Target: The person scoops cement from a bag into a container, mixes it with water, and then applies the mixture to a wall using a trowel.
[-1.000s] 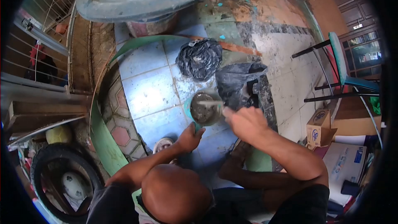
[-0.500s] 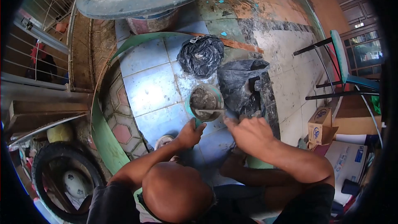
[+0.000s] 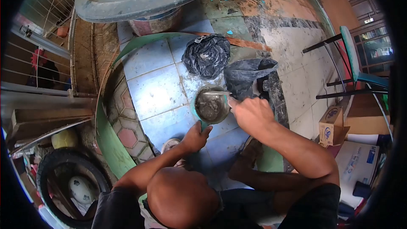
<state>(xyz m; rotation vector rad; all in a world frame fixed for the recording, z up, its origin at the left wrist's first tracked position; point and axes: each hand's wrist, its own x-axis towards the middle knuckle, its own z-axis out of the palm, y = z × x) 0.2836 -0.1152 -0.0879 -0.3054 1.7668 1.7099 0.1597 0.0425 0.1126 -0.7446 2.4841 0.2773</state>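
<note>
A round teal-rimmed pan point(image 3: 212, 121) of grey wet mix stands over the blue tiles, with its handle toward the body. My left hand point(image 3: 197, 138) is closed round that handle. My right hand point(image 3: 253, 112), closed on a stirring tool point(image 3: 217, 93), is at the pan's right side; the tool's flat end lies across the far part of the mix. Behind the pan sits a crumpled black plastic bag point(image 3: 206, 57), and a second black bag point(image 3: 243, 76) lies close to its right.
A large grey lid point(image 3: 140, 6) rests on a bucket point(image 3: 157, 23) at the back. A green strip point(image 3: 108, 138) curves along the left, near a tyre point(image 3: 44, 174). At the right stand a chair point(image 3: 348, 55) and cardboard boxes point(image 3: 331, 123).
My right hand has moved away from my body, carrying the tool from the near part of the mix to the far part. My left hand keeps its hold on the handle.
</note>
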